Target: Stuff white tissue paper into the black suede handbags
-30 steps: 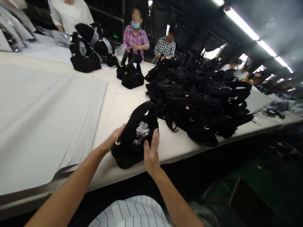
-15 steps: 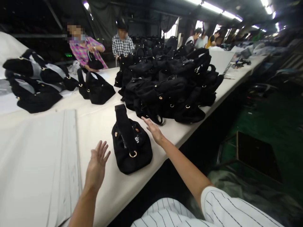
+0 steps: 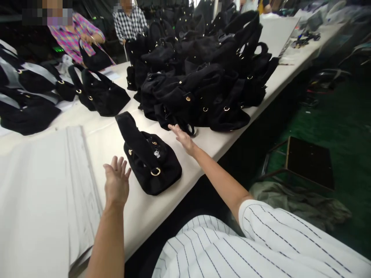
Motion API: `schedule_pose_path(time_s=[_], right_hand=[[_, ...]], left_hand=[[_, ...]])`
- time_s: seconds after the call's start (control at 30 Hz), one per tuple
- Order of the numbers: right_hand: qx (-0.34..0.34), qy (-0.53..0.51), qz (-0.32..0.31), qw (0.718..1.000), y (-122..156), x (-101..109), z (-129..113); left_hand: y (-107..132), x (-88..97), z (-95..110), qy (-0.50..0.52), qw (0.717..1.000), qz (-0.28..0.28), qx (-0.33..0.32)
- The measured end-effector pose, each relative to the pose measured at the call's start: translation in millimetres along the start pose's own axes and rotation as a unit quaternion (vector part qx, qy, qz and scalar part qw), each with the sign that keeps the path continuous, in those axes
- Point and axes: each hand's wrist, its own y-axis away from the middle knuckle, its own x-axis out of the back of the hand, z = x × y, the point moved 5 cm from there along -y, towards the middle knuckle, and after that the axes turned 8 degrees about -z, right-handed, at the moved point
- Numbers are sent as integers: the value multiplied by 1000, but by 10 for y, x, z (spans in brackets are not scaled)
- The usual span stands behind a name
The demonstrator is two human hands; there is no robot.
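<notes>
A black fabric handbag (image 3: 165, 166) with a wide strap and gold rings lies on the pale tabletop (image 3: 153, 222) in front of me. Just left of the bag, my left hand (image 3: 116, 181) is open with its fingers spread, apart from the bag. My right hand (image 3: 183, 139) reaches out on the bag's far right side, fingers stretched and holding nothing. Its fingertips come close to a large heap of black handbags (image 3: 199, 88); whether they touch it I cannot tell.
A stack of white sheets (image 3: 37, 193) covers the table's left part. More black bags (image 3: 101, 92) stand behind it. Across the table, a person in a plaid shirt (image 3: 75, 34) handles a black bag. A dark stool (image 3: 310, 162) is on the green floor at right.
My view has tilted down and shifted, so the scene sits higher in it. The bag's strap leans further left. Both hands remain open on either side of the bag.
</notes>
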Motion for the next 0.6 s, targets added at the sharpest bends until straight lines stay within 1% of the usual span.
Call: schedule_pose_path(time_s=[0.03, 0.07, 0.1, 0.17, 0.23, 0.27, 0.33, 0.4, 0.43, 0.47, 0.5, 0.53, 0.57, 0.6], right_hand=[[-1, -8, 14, 1000, 35, 28, 35], [-4, -14, 16, 1000, 70, 2, 88], [-8, -17, 11, 1000, 104, -61, 154], [-21, -18, -11, 1000, 170, -224, 291], [-36, -21, -7, 999, 258, -297, 364], [-37, -21, 9, 999, 326, -284, 356], [-21, -7, 62, 998, 543, -209, 252], [20, 37, 137, 990, 874, -163, 112], [20, 42, 169, 985, 1060, -183, 105], [11, 43, 183, 982, 1231, -246, 148], [2, 43, 175, 984, 1370, -345, 234], [-5, 41, 155, 987, 1467, -462, 349], [-7, 43, 135, 990, 1515, -573, 471], [1, 53, 137, 989, 1517, -641, 576]], left_hand=[[-7, 49, -42, 16, 999, 28, 0], [-13, 50, -97, 27, 998, 51, 8], [-20, 10, -159, 29, 997, 64, 24], [-37, -120, -280, 14, 995, 71, 65], [-59, -184, -347, 3, 993, 73, 90], [-73, -167, -344, 4, 993, 72, 88], [-90, -48, -278, 8, 995, 68, 72], [-72, 101, -174, 14, 997, 64, 47], [-47, 151, -132, 16, 997, 66, 36], [-19, 158, -117, 19, 997, 60, 34], [8, 120, -123, 16, 998, 47, 35], [36, 48, -138, 8, 999, 39, 24], [64, -64, -163, -9, 1000, 23, 7], [100, -192, -204, -23, 1000, 18, -10]])
